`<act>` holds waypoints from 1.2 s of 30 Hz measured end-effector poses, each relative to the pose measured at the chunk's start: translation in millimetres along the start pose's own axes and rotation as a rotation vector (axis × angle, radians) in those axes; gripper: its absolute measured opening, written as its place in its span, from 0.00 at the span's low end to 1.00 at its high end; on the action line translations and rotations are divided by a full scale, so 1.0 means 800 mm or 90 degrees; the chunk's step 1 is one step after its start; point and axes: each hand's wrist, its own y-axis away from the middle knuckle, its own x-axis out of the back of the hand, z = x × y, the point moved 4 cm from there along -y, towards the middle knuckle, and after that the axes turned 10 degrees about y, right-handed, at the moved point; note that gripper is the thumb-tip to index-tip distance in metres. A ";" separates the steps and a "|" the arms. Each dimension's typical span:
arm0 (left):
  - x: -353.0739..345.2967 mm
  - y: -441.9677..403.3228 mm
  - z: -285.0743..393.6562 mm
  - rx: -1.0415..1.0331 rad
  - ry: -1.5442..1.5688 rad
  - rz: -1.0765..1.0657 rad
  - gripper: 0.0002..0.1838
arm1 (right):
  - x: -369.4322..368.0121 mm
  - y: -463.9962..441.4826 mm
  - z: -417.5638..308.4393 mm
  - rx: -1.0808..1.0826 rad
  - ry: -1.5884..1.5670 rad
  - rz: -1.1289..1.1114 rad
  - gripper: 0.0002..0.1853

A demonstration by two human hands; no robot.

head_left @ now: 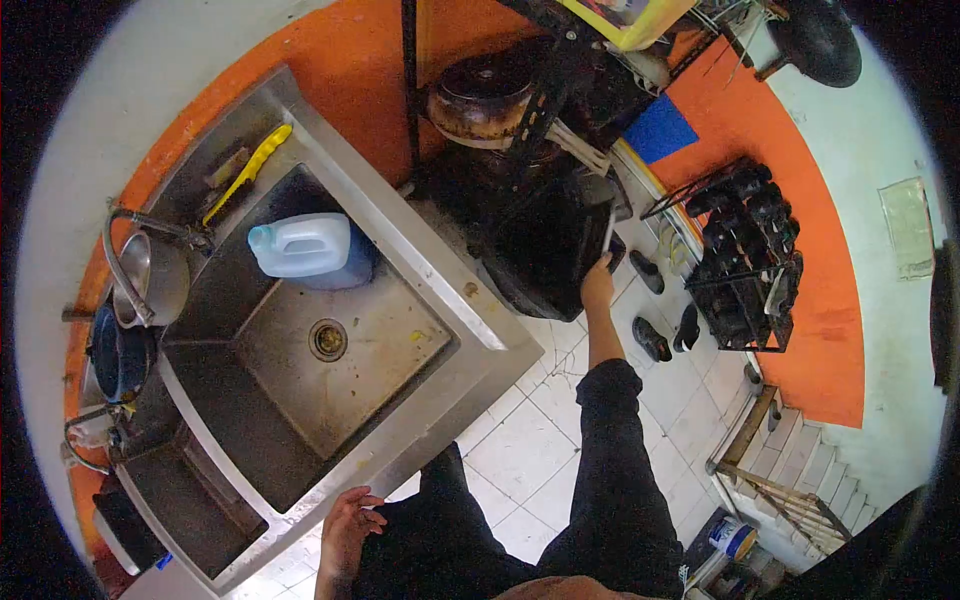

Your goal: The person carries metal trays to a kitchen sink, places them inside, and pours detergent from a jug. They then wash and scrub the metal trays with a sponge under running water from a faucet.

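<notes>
My right hand [598, 286] reaches forward and is closed on the edge of a dark flat object [612, 232] with a light rim, beside a large black item [540, 240] under the rack. What exactly the dark object is cannot be made out. Near the sink's front edge, my left hand [352, 520] hangs with its fingers slightly curled and apart, holding nothing. The steel sink [480, 330] lies to the left. In its larger basin stands a translucent jug [310, 246] with blue liquid. A yellow-handled tool [255, 165] rests on the back ledge.
A metal pot [160, 278] and a blue container [120, 350] sit behind the sink. A black metal rack [410, 90] holds cookware above. Shoes [650, 340] lie on the tiles near a loaded shoe rack [745, 260]. Stairs [800, 455] and a paint bucket [735, 538] are at right.
</notes>
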 end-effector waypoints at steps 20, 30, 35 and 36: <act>0.199 0.071 0.075 -0.276 -0.096 0.025 0.15 | 0.130 0.385 0.116 0.023 -0.163 0.237 0.20; 0.841 0.110 0.147 -0.161 -0.701 0.566 0.10 | 0.271 0.796 -0.316 0.285 -0.642 -0.123 0.29; 0.970 0.042 0.067 0.027 -0.590 0.506 0.12 | 0.273 0.959 -0.513 0.515 -0.359 -0.274 0.29; 0.979 0.027 0.047 0.048 -0.559 0.496 0.12 | 0.271 0.987 -0.548 0.552 -0.278 -0.271 0.28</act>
